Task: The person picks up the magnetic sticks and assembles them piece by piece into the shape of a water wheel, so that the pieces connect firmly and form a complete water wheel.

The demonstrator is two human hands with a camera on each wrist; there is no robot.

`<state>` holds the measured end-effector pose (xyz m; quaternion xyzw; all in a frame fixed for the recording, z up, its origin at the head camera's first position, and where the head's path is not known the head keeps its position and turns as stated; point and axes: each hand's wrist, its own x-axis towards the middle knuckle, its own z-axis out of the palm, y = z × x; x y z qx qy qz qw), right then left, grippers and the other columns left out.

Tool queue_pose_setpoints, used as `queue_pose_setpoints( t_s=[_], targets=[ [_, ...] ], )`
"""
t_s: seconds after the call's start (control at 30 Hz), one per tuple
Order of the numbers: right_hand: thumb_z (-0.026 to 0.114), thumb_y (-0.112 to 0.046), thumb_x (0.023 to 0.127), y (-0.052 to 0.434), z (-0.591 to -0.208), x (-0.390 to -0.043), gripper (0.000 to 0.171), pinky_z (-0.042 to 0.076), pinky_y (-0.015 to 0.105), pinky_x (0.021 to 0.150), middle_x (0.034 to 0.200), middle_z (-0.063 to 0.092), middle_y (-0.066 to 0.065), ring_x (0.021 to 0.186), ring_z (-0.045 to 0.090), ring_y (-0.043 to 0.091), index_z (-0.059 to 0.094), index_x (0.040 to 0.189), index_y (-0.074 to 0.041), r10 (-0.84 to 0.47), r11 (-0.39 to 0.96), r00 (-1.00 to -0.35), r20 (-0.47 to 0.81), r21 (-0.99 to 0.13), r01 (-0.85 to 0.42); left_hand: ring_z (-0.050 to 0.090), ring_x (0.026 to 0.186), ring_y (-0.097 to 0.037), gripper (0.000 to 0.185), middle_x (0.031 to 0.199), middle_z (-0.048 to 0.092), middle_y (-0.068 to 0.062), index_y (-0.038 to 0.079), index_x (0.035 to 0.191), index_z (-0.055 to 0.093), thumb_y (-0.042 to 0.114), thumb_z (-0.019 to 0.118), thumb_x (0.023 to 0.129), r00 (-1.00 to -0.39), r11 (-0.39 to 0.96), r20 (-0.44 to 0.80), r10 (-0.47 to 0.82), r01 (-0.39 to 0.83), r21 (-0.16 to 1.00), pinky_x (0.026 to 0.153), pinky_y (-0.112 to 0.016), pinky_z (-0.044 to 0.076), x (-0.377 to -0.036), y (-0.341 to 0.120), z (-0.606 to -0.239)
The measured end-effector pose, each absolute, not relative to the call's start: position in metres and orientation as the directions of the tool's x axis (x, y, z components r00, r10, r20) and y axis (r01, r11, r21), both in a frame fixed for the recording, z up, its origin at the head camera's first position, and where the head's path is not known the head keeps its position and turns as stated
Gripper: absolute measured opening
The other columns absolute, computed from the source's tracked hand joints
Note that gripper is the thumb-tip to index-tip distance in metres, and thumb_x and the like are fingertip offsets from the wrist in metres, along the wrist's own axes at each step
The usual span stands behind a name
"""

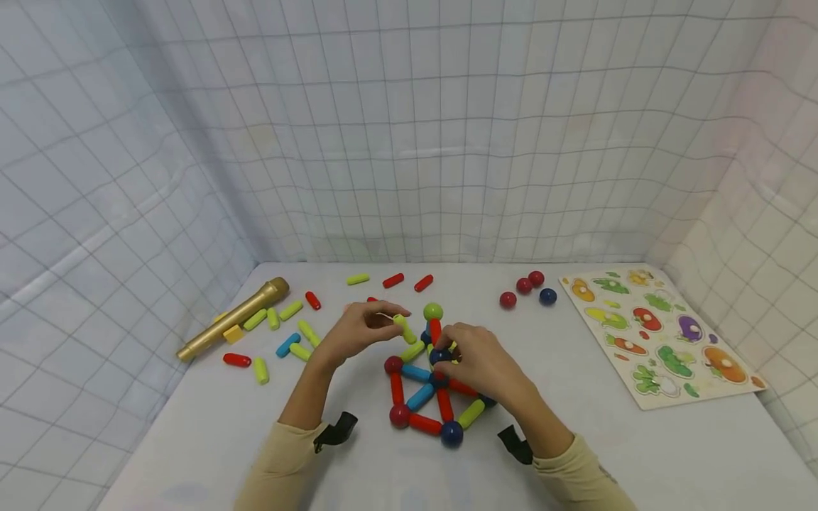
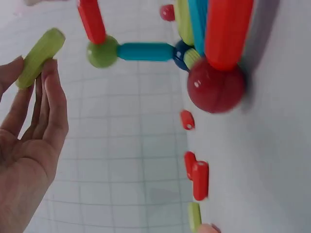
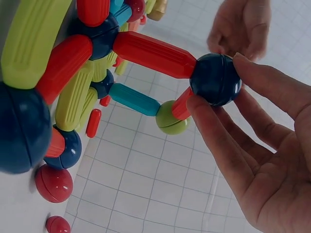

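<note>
Above smooth sticks, right hand (image 3: 262, 160) pinches glossy ball (image 3: 215, 79); left hand (image 2: 29, 141) pinches ribbed rod (image 2: 40, 57).

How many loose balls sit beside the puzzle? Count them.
4: near red ball, middle red ball, far red ball, blue ball, all left of the puzzle; none look hidden.

A white table (image 1: 639, 454) is seen. On it are laid a gold microphone (image 1: 233, 318), loose sticks (image 1: 290, 310) at the left, three red balls (image 1: 522, 286) and a blue ball (image 1: 547, 296), a puzzle board (image 1: 661, 337) at the right, and a stick-and-ball frame (image 1: 428, 397).
</note>
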<state>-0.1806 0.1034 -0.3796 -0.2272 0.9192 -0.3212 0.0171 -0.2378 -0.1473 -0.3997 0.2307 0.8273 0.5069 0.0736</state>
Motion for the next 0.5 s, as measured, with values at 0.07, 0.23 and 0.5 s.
queue_pose_setpoints(
  t_s=[0.07,0.23,0.5],
  targets=[
    [0.081,-0.022,0.079,0.104,-0.381,-0.180,0.023,0.052,0.024,0.070,0.092,0.067,-0.004,0.081,0.061,0.015,0.066,0.096,-0.015,-0.424,0.684,-0.898,0.116,-0.609,-0.402,0.069,0.100,-0.021,0.031,0.117,0.067,-0.013,0.008,0.116,0.068,0.023,0.071,0.089,-0.862,0.313,0.106,0.496,0.292,0.904,0.084,-0.030,0.057,-0.231,-0.146,-0.397],
    [0.081,-0.022,0.079,0.103,-0.382,-0.181,0.026,0.053,0.023,0.069,0.094,0.067,-0.004,0.081,0.061,0.012,0.066,0.098,-0.014,-0.420,0.675,-0.900,0.113,-0.625,-0.393,0.069,0.102,-0.023,0.027,0.115,0.068,-0.015,0.004,0.114,0.068,0.013,0.071,0.088,-0.829,0.283,0.087,0.552,0.285,0.916,0.084,-0.027,0.057,-0.224,-0.143,-0.397],
    [0.081,-0.022,0.079,0.104,-0.380,-0.182,0.028,0.056,0.025,0.073,0.098,0.068,-0.003,0.082,0.063,0.010,0.069,0.103,-0.013,-0.406,0.692,-0.909,0.094,-0.618,-0.373,0.070,0.096,-0.017,0.028,0.111,0.070,-0.015,0.003,0.115,0.067,0.010,0.070,0.089,-0.804,0.278,0.088,0.589,0.303,0.911,0.084,-0.025,0.057,-0.226,-0.137,-0.395]
  ],
)
